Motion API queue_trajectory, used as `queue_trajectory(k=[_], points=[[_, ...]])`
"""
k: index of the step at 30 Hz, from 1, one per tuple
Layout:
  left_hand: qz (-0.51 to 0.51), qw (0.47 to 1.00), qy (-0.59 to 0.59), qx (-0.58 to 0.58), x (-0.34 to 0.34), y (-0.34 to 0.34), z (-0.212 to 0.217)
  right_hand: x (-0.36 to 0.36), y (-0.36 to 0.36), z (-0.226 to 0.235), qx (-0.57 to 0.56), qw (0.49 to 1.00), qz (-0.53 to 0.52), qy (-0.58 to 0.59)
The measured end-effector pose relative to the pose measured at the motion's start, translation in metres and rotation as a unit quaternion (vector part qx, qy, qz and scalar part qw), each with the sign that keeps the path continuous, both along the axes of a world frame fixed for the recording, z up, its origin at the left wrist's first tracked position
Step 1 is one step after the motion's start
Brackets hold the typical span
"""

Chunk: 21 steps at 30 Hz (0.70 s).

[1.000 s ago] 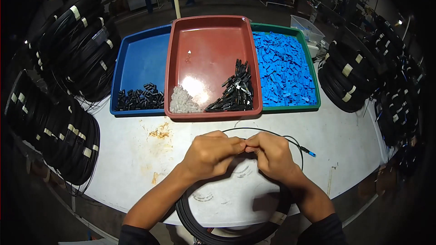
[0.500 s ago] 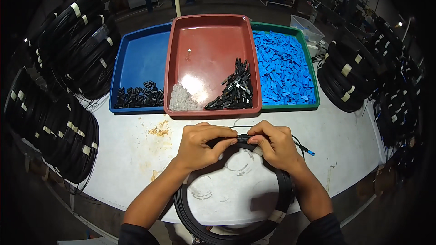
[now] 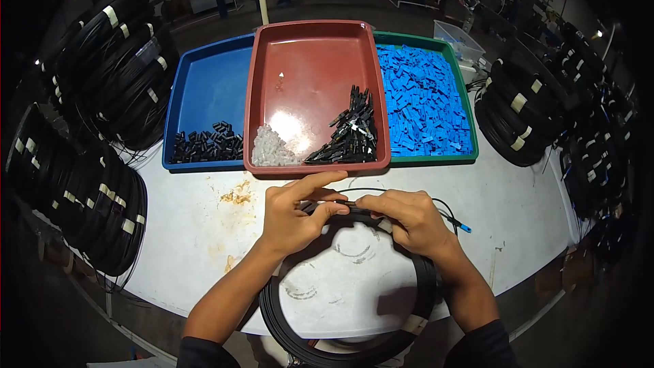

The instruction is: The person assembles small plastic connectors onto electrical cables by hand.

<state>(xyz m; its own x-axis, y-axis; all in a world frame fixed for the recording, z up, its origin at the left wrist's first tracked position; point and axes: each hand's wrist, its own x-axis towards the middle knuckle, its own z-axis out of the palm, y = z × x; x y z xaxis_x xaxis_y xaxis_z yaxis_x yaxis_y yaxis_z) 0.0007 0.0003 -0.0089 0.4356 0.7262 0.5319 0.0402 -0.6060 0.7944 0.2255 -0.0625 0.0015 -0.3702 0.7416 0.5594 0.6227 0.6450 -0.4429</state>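
Note:
A coil of black cable (image 3: 424, 286) lies on the white table in front of me, with pale tape bands around it. Over its far side, both hands work on a small black connector piece (image 3: 349, 203). My left hand (image 3: 294, 215) pinches its left end between thumb and fingers, with the index finger lifted and stretched out. At the other end, my right hand (image 3: 403, 217) has its fingertips closed on the piece, partly covering it. To the right of that hand, a loose cable end with a blue-tipped connector (image 3: 465, 229) rests on the table.
Beyond the hands stand a blue tray (image 3: 218, 88) of short black pieces, a red tray (image 3: 320, 61) holding white caps and black connectors, and a green tray (image 3: 470, 123) full of blue clips. Stacked cable coils (image 3: 102, 211) flank the table (image 3: 197, 259) on both sides.
My left index finger has lifted off the connector piece and straightened. My right hand's fingers have shifted left along it and turned more over the top.

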Motion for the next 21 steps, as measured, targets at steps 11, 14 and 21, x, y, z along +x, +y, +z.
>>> queue_trajectory(k=[11,14,21], points=[[0.011,0.998,-0.001,0.069,-0.003,0.001,-0.007,-0.006,-0.001,-0.002,0.004,1.000,-0.012,0.025],[0.011,0.994,0.013,0.104,-0.002,0.001,-0.006,-0.008,-0.004,0.003,-0.009,1.000,-0.011,0.000],[0.050,0.991,0.024,0.124,0.001,0.005,-0.008,-0.011,-0.001,-0.007,-0.002,0.999,-0.030,-0.038]])
